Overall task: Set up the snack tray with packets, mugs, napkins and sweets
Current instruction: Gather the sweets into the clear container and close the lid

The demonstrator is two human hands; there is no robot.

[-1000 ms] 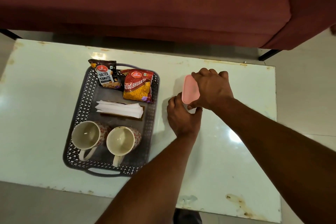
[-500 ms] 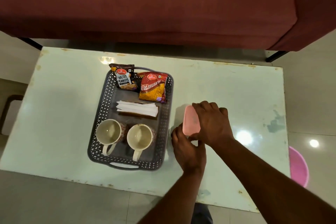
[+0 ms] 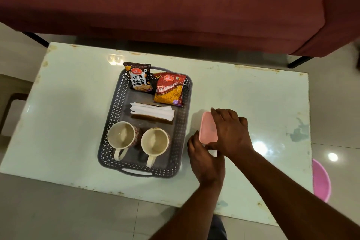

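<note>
A pink box (image 3: 208,129) sits on the bench (image 3: 243,91) just right of the grey tray (image 3: 115,103). The right hand (image 3: 230,132) lies over its lid, fingers curled round the far edge; the left hand (image 3: 204,159) grips its near end. The tray holds two packets, napkins (image 3: 153,112) and two mugs.

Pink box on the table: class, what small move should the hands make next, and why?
Probably lift the lid: both the right hand and left hand grip the pink box beside the tray, which holds packets, napkins and mugs but no visible sweets.
</note>
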